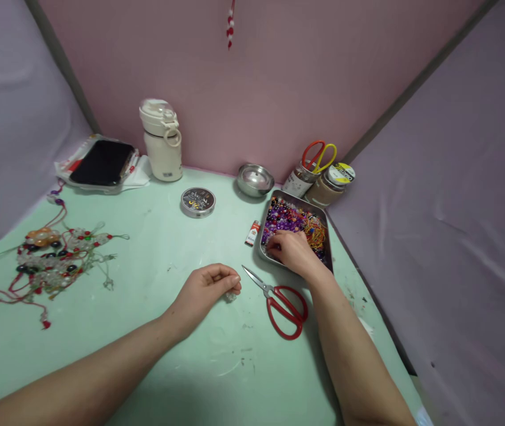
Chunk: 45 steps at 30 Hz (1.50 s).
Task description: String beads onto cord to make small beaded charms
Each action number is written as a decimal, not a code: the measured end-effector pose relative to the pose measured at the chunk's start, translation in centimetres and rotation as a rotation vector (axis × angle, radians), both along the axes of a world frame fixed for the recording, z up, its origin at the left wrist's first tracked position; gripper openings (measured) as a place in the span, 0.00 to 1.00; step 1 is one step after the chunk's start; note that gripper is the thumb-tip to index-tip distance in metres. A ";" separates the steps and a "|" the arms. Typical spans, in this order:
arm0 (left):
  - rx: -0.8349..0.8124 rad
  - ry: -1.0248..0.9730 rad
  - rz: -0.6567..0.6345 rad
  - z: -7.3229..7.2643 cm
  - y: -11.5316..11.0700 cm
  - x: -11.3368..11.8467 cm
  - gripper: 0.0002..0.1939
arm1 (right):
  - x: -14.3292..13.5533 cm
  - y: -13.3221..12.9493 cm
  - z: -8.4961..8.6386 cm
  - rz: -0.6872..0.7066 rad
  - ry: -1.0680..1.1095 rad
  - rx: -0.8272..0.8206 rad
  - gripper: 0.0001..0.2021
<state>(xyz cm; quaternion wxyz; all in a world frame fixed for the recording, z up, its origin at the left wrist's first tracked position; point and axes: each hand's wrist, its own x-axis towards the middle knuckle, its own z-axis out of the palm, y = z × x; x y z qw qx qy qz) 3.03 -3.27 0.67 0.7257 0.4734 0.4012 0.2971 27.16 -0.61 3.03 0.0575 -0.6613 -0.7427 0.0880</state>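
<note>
My left hand (pixel 210 287) is closed above the middle of the table, thumb and fingers pinched on a small cluster of clear beads (pixel 230 297) that shows beneath the fingertips. My right hand (pixel 291 249) reaches into a metal tray (pixel 330 251) of loose beads (pixel 285 218), mostly purple, with red, dark and clear ones among them. Its fingers are bent down at the tray's near left corner; whether a bead is between them is hidden. Red-handled scissors (pixel 285 307) lie between my hands, blades slightly apart and pointing up-left.
Beaded strings (pixel 52 260) lie at the left. Along the back stand a white bottle (pixel 162 142), a metal bowl (pixel 255 180) and jars (pixel 329 184), one holding scissors (pixel 319 157). A round tin (pixel 198 202), a small red-and-white item (pixel 252 233) and a black phone-like slab (pixel 104 162) are also there.
</note>
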 end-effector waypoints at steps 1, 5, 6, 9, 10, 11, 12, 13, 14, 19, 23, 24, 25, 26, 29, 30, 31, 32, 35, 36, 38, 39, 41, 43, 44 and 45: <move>-0.013 -0.008 0.004 -0.1 0.0 0.0 0.10 | 0.0 0.0 0.1 -0.001 -0.006 0.001 0.07; -0.054 -0.045 0.016 -0.2 0.1 0.1 0.10 | -0.3 -0.3 0.9 -0.043 0.008 0.064 0.06; -0.065 -0.053 0.020 -0.2 0.1 0.2 0.10 | -0.5 -0.4 1.3 -0.053 0.038 0.101 0.06; -0.085 -0.081 0.022 -0.1 0.2 0.2 0.11 | -1.3 -1.1 2.5 -0.055 0.195 0.218 0.04; -0.084 -0.089 0.020 -0.1 0.2 0.2 0.11 | -1.7 -1.5 2.8 -0.057 0.255 0.245 0.04; -0.080 -0.097 0.017 -0.1 0.2 0.2 0.11 | -2.3 -2.0 3.0 -0.060 0.317 0.259 0.03; -0.074 -0.106 0.014 -0.1 0.2 0.2 0.11 | -2.8 -2.5 3.1 -0.068 0.387 0.264 0.04; -0.065 -0.115 0.010 -0.2 0.2 0.2 0.11 | -3.4 -3.1 3.1 -0.083 0.465 0.262 0.04; -0.056 -0.122 0.004 -0.2 0.1 0.2 0.11 | -4.1 -3.8 2.9 -0.091 0.561 0.249 0.04; -0.017 -0.115 -0.032 -0.4 0.1 0.2 0.11 | -6.7 -6.1 0.3 -0.257 1.095 0.135 0.04; -0.006 -0.117 -0.049 -0.6 0.2 0.2 0.11 | -7.2 -6.5 -2.0 -0.329 1.358 0.059 0.09; -0.005 -0.117 -0.052 -0.6 0.3 0.2 0.11 | -7.2 -6.5 -2.3 -0.330 1.382 0.057 0.09; -0.007 -0.115 -0.055 -0.6 0.3 0.2 0.12 | -7.1 -6.4 -2.6 -0.328 1.398 0.059 0.09; -0.010 -0.109 -0.055 -0.6 0.3 0.2 0.12 | -7.1 -6.4 -2.9 -0.326 1.408 0.063 0.09; -0.018 -0.086 -0.053 -0.5 0.3 0.3 0.13 | -7.0 -6.5 -3.1 -0.311 1.434 0.081 0.08; -0.017 -0.082 -0.053 -0.4 0.3 0.3 0.13 | -7.0 -6.5 -3.1 -0.307 1.440 0.085 0.08; -0.015 -0.078 -0.053 -0.3 0.2 0.3 0.13 | -7.0 -6.6 -3.1 -0.305 1.440 0.088 0.07; -0.011 -0.074 -0.052 -0.2 0.2 0.3 0.13 | -7.0 -6.6 -3.1 -0.305 1.436 0.089 0.07; -0.008 -0.061 -0.050 -0.1 0.2 0.2 0.12 | -7.1 -6.7 -3.1 -0.312 1.419 0.084 0.07; -0.013 -0.058 -0.049 -0.1 0.2 0.3 0.12 | -7.1 -6.8 -3.2 -0.313 1.417 0.083 0.07; -0.019 -0.061 -0.046 -0.2 0.2 0.3 0.12 | -7.2 -6.8 -3.2 -0.309 1.417 0.090 0.07; -0.020 -0.066 -0.045 -0.3 0.2 0.3 0.12 | -7.2 -6.8 -3.2 -0.308 1.414 0.095 0.07; -0.019 -0.077 -0.042 -0.4 0.3 0.3 0.11 | -7.2 -6.8 -3.2 -0.305 1.401 0.103 0.07; -0.021 -0.083 -0.041 -0.4 0.3 0.3 0.10 | -7.1 -6.9 -3.2 -0.300 1.390 0.105 0.06; -0.024 -0.083 -0.042 -0.5 0.3 0.3 0.10 | -7.1 -6.9 -3.2 -0.298 1.387 0.105 0.06; -0.025 -0.081 -0.044 -0.5 0.3 0.3 0.10 | -7.1 -6.9 -3.2 -0.296 1.385 0.107 0.06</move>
